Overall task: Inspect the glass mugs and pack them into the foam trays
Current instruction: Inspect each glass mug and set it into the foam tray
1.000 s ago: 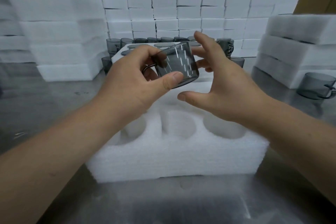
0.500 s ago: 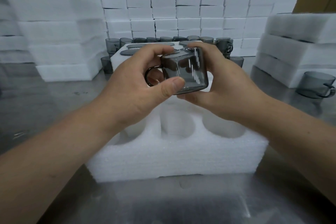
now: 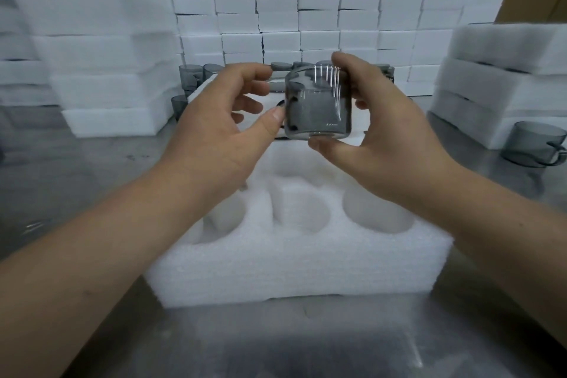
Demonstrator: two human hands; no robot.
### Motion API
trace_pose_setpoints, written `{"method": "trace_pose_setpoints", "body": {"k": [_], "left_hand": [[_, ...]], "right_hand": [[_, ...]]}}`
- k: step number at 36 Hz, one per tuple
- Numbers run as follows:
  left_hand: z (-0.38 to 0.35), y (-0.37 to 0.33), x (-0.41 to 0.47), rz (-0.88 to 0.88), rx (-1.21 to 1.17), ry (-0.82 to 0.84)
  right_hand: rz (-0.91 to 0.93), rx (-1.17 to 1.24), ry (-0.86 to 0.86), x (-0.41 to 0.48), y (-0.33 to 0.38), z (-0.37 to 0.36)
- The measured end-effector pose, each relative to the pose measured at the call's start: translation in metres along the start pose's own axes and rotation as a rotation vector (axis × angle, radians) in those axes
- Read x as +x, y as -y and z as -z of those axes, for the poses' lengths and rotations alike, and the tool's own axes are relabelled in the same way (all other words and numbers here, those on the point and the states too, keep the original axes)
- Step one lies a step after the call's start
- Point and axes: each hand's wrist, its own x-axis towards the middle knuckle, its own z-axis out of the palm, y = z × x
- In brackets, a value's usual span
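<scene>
glass mug: we held it upright in the air above the far edge of the foam tray, raised so light ran down its wall, likely for inspection.
right hand: clamped on the mug, thumb under the base and fingers over the rim, which left the sides bare to view.
left hand: thumb tip touched the mug by its handle, fingers loosely curled and apart; we could not tell whether it gripped.
tray pockets: the near row lay empty; the tray sat by the near edge of the counter, we judged for short reach.
waiting mugs: grouped toward the far edge.
</scene>
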Motion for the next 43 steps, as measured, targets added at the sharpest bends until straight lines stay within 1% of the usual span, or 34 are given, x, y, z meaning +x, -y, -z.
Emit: {"method": "trace_pose_setpoints", "body": {"k": [7,20,27,30,36,43], "left_hand": [[0.0016,-0.0041,-0.0025,-0.027,0.018,0.051],[0.0008,-0.0073,-0.0048,-0.030,0.099,0.169],[-0.0008,-0.0052,-0.0033,-0.045,0.145,0.182],[-0.0010,-0.0048,-0.0034,-0.054,0.150,0.165],[-0.0002,-0.0054,-0.0028,-0.098,0.208,0.124],[0.0002,-0.0017,-0.0024,-0.143,0.195,0.084]], "right_hand": [[0.111,-0.082,-0.027,-0.0014,-0.0012,-0.0010],[0.180,-0.172,-0.003,0.0000,0.0024,0.0004],[0.221,-0.203,0.001,-0.0001,0.0035,0.0014],[0.198,-0.190,0.010,-0.0005,0.0025,0.0015],[0.095,-0.101,0.030,-0.0008,0.0025,0.0013],[-0.018,-0.026,0.064,-0.0020,0.0066,0.0013]]}}
